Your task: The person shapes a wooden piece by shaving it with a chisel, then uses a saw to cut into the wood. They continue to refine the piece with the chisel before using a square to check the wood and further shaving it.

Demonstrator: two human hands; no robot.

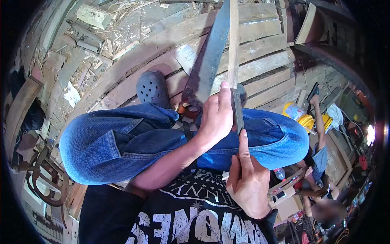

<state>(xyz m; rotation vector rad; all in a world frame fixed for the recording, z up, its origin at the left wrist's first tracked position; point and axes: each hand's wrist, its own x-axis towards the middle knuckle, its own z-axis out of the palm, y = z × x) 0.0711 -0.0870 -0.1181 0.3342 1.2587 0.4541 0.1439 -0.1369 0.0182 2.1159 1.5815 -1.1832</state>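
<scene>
My left hand [217, 116] is closed around a long narrow wooden strip [233, 49] that points away from me, the thumb lying along its side. A dark flat bar [237, 112] continues in line from the strip's near end, beside my left palm. At the bar's near tip rests the outstretched index finger of my right hand [250, 179]; its thumb stands apart and the other fingers are bent. Beyond my left hand, between my feet, is a handsaw [205, 67] with a wide dark blade and a reddish-brown handle [189, 109]. The strip overlaps the blade's far end in this view.
Wooden slats [260, 57] and scattered offcuts [94, 16] cover the floor ahead. My grey clog [152, 87] is beside a pale block [186, 57]. Yellow-lidded containers [300, 116] stand to the right, near another person [321, 162]. A curved brown frame [44, 177] is at left.
</scene>
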